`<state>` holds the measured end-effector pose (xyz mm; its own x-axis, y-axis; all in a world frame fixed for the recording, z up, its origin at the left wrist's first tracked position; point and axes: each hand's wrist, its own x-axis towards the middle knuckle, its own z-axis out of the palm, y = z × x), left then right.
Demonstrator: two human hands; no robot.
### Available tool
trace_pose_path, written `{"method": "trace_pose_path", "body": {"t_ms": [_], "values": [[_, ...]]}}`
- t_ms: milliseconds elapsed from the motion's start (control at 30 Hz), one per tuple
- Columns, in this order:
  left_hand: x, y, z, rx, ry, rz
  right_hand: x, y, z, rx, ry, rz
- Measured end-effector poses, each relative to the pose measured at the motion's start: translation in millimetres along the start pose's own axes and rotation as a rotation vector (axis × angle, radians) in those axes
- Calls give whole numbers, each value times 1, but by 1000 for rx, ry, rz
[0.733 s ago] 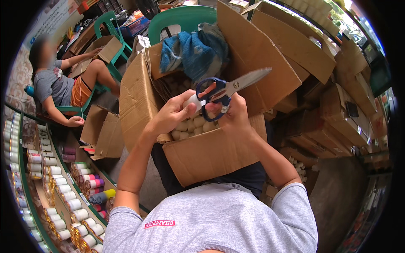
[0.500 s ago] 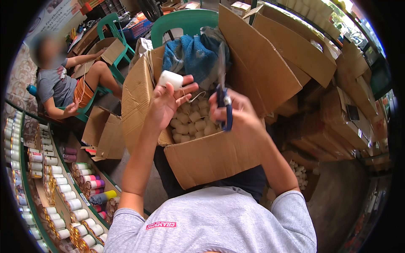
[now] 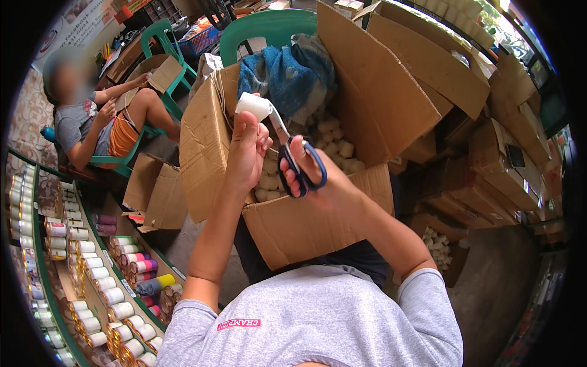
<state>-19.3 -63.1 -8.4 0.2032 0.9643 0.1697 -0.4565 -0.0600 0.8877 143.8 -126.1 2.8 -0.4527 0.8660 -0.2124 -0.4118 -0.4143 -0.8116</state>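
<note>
Between the fingers and thumb of my left hand (image 3: 246,153) is a small white spool of thread (image 3: 252,106), held up over the open cardboard box (image 3: 318,214). My right hand (image 3: 327,183) grips scissors (image 3: 279,126) by their dark blue handles. Their blades point up and away, with the tips right beside the spool's right edge. Whether a thread lies between the blades is too small to tell. Under my hands, many off-white spools (image 3: 333,137) fill the box. A blue and white cloth (image 3: 284,76) lies at its far side.
A green plastic chair (image 3: 269,27) stands behind the box. Cardboard boxes (image 3: 495,165) are stacked at the right, and a lower box (image 3: 437,251) holds more spools. Thread racks (image 3: 104,281) line the left. Another person (image 3: 85,122) sits at the far left.
The scissors have swung left and tilted, bringing their blades up to the spool. My left hand's spread fingers have closed in around the spool. The seated person has raised a hand.
</note>
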Motion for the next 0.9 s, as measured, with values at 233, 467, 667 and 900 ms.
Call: {"method": "trace_pose_path", "body": {"t_ms": [233, 467, 667, 900], "values": [[-8, 7, 4, 180, -33, -244, 39, -22, -96, -1705, 119, 113], [0, -22, 34, 713, -403, -13, -11, -37, -52, -221, 258, -137], [44, -5, 20, 919, -383, -78, -138, -4, -151, -94, 139, -260], [67, -75, 17, 1825, -968, -139, -351, 165, -384, -1140, 1326, 582]]}}
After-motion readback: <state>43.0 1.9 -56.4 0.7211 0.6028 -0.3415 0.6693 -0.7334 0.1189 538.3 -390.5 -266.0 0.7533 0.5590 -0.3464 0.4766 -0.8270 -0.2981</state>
